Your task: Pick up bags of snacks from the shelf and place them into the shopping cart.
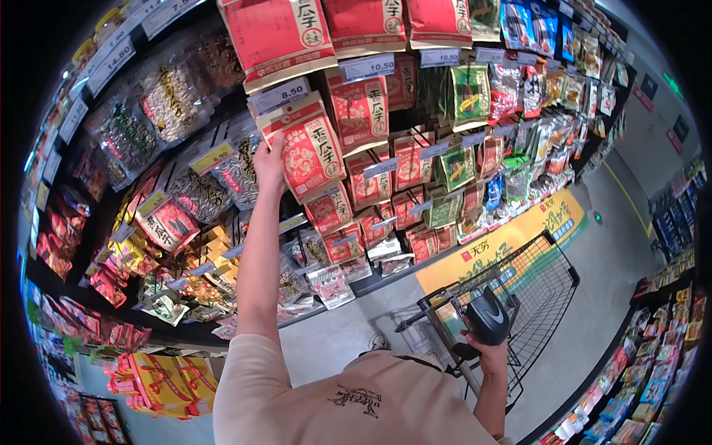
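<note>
My left hand (pixel 270 161) reaches up to the shelf and touches the left edge of a red and cream snack packet (pixel 311 150) that hangs under a price tag (pixel 281 95). Its fingers lie over the packet's front edge; whether they pinch it is hard to tell. Similar red packets (pixel 359 111) hang to the right of it. Low on the right, my right hand (pixel 486 347) holds a dark handheld device (pixel 488 317) with a rounded head, just over the handle end of a wire shopping cart (pixel 539 278). The device hides part of that hand.
Shelves of bagged snacks curve along the left, with clear bags of seeds (pixel 172 103) hanging there. Yellow gift boxes (pixel 161 384) stand at the lower left. Another shelf of packaged goods (pixel 628 389) borders the aisle floor (pixel 589 317) at the lower right.
</note>
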A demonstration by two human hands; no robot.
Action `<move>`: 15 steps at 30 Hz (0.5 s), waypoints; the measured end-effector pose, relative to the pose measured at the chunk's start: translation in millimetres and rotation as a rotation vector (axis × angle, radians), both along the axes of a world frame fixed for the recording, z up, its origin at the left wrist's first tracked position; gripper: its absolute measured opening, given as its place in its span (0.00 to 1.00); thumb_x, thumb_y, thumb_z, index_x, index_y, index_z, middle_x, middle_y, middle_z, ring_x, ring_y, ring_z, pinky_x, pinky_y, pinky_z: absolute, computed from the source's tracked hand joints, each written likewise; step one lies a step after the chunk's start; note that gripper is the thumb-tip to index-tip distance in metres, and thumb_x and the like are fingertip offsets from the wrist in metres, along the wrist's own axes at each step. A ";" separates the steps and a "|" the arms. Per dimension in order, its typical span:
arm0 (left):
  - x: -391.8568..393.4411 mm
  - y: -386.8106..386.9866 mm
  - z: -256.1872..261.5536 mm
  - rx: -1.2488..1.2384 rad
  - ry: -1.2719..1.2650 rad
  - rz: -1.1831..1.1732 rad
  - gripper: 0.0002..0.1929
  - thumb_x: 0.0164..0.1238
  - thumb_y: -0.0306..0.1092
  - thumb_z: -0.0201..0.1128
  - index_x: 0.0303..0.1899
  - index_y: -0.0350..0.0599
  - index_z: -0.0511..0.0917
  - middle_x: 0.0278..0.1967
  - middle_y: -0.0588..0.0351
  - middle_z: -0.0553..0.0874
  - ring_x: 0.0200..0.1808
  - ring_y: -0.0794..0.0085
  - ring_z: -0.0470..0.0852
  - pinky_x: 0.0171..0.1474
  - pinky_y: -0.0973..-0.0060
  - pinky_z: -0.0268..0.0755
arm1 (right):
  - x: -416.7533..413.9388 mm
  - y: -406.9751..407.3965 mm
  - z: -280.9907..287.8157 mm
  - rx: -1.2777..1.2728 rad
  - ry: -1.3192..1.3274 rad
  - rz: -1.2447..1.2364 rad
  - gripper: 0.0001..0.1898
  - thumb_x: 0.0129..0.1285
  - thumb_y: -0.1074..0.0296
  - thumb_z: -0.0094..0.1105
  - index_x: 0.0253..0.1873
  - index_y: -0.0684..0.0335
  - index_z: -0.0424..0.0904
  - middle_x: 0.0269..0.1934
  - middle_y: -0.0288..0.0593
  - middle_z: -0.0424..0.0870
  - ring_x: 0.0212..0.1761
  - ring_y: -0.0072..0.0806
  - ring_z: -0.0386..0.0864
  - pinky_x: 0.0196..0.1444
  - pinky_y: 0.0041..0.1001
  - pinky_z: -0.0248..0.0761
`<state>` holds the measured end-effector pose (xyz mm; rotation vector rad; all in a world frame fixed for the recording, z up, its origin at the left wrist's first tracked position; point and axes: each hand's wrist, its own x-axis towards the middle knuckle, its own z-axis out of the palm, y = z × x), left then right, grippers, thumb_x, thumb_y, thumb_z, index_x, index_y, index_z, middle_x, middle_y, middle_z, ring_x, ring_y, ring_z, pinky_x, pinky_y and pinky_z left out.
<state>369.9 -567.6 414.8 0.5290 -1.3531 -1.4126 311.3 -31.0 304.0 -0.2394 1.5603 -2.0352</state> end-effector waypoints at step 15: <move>-0.2 -15.8 33.1 -0.208 -0.327 0.201 0.16 0.58 0.29 0.57 0.48 0.33 0.75 0.37 0.51 0.84 0.38 0.73 0.81 0.42 0.76 0.72 | 3.4 9.7 -3.2 -0.029 -0.028 -0.067 0.31 0.43 0.86 0.68 0.57 0.70 0.71 0.44 0.47 0.82 0.41 0.34 0.83 0.46 0.30 0.77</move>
